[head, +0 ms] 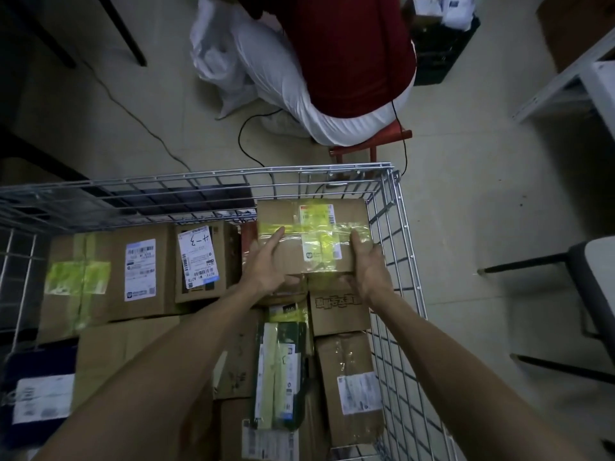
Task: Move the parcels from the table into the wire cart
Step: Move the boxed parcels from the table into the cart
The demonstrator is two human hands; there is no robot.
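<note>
Parcels fill the wire cart (393, 294) as I hold a taped cardboard box (293, 254) in its far right corner, close against the right wall and just short of the far rim. My left hand (266, 269) grips the box at its near left corner, one digit laid along the top. My right hand (372, 269) clasps the near right corner, thumb on top and fingers wrapped round the side. Both hands are closed on the box. Yellow tape crosses its lid under a shipping label. Whether the box already rests on the load beneath it, I cannot tell.

Just under my hands sits a printed carton (337, 311), and nearer me along the right wall lies a labelled brown box (349, 387). A dark green flat packet (283, 371) lies beside it, toward the middle. Along the far side, left of my box, stands a carton with a handwritten label (203, 257), and beside that a large carton with green-yellow tape (100, 277). A dark blue bag (40, 394) lies at the near left.

Beyond the far rim, a person in a red top (359, 54) and white trousers sits on a red stool (369, 146), back to the cart. A black cable (246, 141) trails across the tiled floor.
</note>
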